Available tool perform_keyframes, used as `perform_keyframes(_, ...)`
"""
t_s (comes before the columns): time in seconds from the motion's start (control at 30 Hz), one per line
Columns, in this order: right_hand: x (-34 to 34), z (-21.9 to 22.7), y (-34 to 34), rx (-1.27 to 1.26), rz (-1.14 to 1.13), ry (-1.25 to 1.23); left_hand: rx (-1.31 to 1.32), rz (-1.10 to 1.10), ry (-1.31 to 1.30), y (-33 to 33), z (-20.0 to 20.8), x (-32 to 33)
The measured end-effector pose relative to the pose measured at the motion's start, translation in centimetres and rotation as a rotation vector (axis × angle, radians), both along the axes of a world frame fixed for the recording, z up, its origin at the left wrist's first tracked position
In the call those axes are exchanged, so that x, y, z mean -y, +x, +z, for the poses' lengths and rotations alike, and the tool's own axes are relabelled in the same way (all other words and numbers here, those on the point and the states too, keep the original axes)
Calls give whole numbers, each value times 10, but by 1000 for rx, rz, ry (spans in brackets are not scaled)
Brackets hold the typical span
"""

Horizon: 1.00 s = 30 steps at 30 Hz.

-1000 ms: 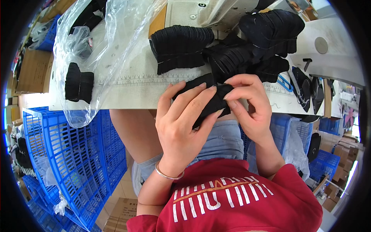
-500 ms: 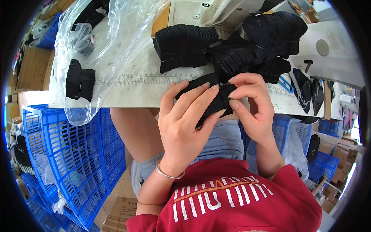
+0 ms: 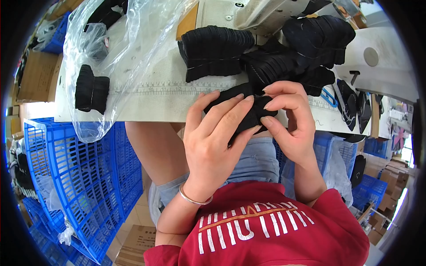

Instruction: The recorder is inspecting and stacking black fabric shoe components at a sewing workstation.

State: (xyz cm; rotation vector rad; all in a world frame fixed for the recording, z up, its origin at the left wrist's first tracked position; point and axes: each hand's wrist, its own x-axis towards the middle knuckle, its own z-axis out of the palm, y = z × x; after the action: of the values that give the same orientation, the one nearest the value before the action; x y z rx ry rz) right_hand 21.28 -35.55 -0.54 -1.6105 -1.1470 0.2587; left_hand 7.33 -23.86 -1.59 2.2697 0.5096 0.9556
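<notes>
At the table's front edge, a black fabric piece (image 3: 251, 119) is held between my two hands. My left hand (image 3: 215, 133) lies over it, fingers spread along its top and thumb on the near side. With thumb and fingertips my right hand (image 3: 290, 117) pinches its right end. The underside of the piece is hidden. Just beyond my hands, several stacked bundles of black fabric pieces lie close together: one bundle (image 3: 217, 53) at the left, another (image 3: 270, 66) in the middle and a large one (image 3: 317, 40) at the right.
On the white table (image 3: 155, 108) a ruler strip (image 3: 168, 88) runs crosswise. Clear plastic sheeting (image 3: 133, 48) drapes the left side, near a small black bundle (image 3: 92, 91). A blue-handled tool (image 3: 329, 97) lies at right. Blue crates (image 3: 84, 164) stand below left; a machine base (image 3: 262, 15) is behind.
My right fingertips have shifted slightly on the fabric's right end, which now shows a little more between them. My left hand keeps its hold. The whole view has moved a little.
</notes>
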Motion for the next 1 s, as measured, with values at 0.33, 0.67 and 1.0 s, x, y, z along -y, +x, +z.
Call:
perform_keyframes(0.33,0,1,6,78,83,-30,-12,-1,0,-2,1,-1)
perform_keyframes(0.67,-5,9,4,170,72,-35,-17,-6,-3,-3,-1,-1)
perform_keyframes(1.0,-4,4,3,62,30,-30,1,3,15,-1,-3,-1)
